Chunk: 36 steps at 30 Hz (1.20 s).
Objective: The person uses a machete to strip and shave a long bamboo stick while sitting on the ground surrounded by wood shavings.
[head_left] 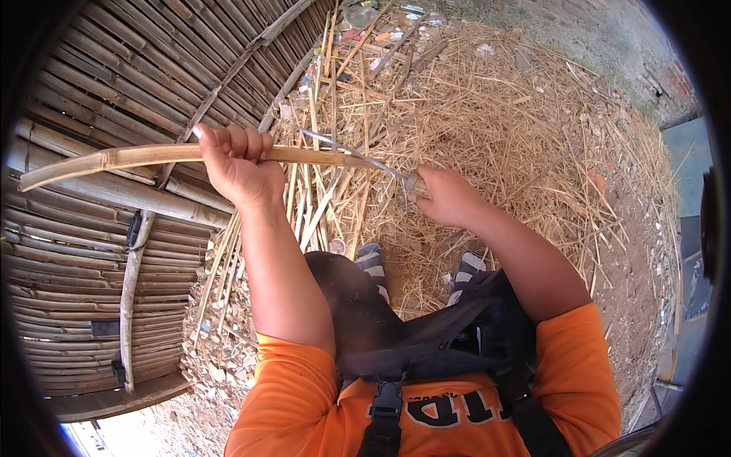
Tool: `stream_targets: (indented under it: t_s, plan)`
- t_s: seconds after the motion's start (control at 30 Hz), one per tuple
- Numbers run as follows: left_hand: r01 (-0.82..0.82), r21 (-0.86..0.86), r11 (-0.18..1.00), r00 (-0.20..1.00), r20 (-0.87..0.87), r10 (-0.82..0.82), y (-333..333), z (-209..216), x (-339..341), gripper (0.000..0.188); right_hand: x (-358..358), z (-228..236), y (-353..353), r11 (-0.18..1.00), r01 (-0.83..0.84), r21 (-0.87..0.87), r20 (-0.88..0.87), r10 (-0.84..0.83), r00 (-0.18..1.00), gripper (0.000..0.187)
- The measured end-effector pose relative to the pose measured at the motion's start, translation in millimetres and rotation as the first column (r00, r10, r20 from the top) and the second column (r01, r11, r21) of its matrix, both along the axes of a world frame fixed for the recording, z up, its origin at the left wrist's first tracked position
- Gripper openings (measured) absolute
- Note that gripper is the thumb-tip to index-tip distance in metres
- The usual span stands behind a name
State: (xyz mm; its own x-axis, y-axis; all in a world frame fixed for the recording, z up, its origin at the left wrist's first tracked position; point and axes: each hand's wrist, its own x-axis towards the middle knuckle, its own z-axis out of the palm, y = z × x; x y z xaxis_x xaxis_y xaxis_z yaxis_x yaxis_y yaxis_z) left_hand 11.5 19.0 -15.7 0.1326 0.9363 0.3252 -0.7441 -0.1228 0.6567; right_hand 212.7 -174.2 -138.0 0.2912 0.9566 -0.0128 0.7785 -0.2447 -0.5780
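My left hand (pixel 242 166) is closed around a long split bamboo strip (pixel 129 157), its curved end reaching out to the left. The strip's other end runs right, toward my right hand (pixel 445 196). That hand grips the handle of a knife (pixel 415 185), whose thin blade points up and to the left. The blade crosses the strip near its right end; whether it cuts into the bamboo I cannot tell. Below the strip, several pale split bamboo pieces (pixel 316 209) lie on the ground near my feet.
Straw-like shavings (pixel 487 114) cover the ground ahead. On the left stands a wall of bamboo slats (pixel 84 274) with crossing poles. A worn brick wall (pixel 586 38) is at the far right, and bluish panels (pixel 689 190) stand along the right edge. Litter (pixel 362 15) lies at the top.
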Motion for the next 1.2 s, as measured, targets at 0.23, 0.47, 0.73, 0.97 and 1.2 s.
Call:
stream_targets:
  t_s: [0.23, 0.47, 0.73, 0.97, 1.2]
  plan:
    - [0.018, 0.069, 0.997, 0.999, 0.035, -0.02, 0, -1, -5, 0.051, 1, 5, 6, 0.999, 0.014, -0.047, -0.028, -0.015, 0.999, 0.03]
    - [0.008, 0.041, 0.999, 0.998, 0.065, -0.01, -8, 4, 0, 0.05, 15, -4, 2, 0.996, 0.078, -0.05, -0.12, -0.083, 0.989, 0.028]
    - [-0.022, 0.005, 1.0, 0.993, 0.113, 0.022, -5, 4, 2, 0.051, -5, 18, 4, 0.999, -0.014, 0.032, -0.228, 0.021, 0.973, 0.029]
    - [-0.05, 0.004, 0.999, 0.992, 0.117, 0.049, -8, 5, 5, 0.051, 11, 4, 4, 0.995, 0.096, -0.038, -0.24, -0.103, 0.965, 0.029]
    - [-0.043, -0.086, 0.995, 0.982, 0.18, 0.058, -14, 7, 7, 0.05, 5, 2, 16, 0.976, 0.204, 0.082, -0.254, -0.178, 0.951, 0.026]
